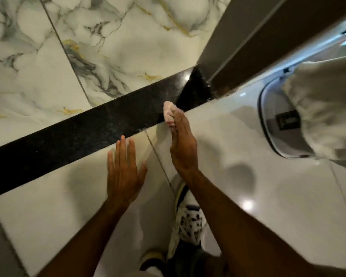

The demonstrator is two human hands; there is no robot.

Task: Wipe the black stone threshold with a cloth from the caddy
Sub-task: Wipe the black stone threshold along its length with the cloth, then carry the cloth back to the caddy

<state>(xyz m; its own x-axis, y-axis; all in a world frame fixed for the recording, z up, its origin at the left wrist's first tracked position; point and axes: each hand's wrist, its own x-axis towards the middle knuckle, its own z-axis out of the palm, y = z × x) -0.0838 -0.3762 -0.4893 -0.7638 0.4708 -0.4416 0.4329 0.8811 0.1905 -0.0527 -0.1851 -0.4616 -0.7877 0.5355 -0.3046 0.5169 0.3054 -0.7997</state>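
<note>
I see the black stone threshold (72, 134) crossing the floor (248, 156) diagonally. My right hand (183, 144) pinches a bunched cloth (169, 111) at its near edge; my left hand (122, 172) hovers flat, fingers spread.

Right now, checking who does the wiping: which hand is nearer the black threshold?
Right. The right hand holds a cloth at the black threshold's near edge; the left hand hovers open over the pale tile, just short of it.
</note>
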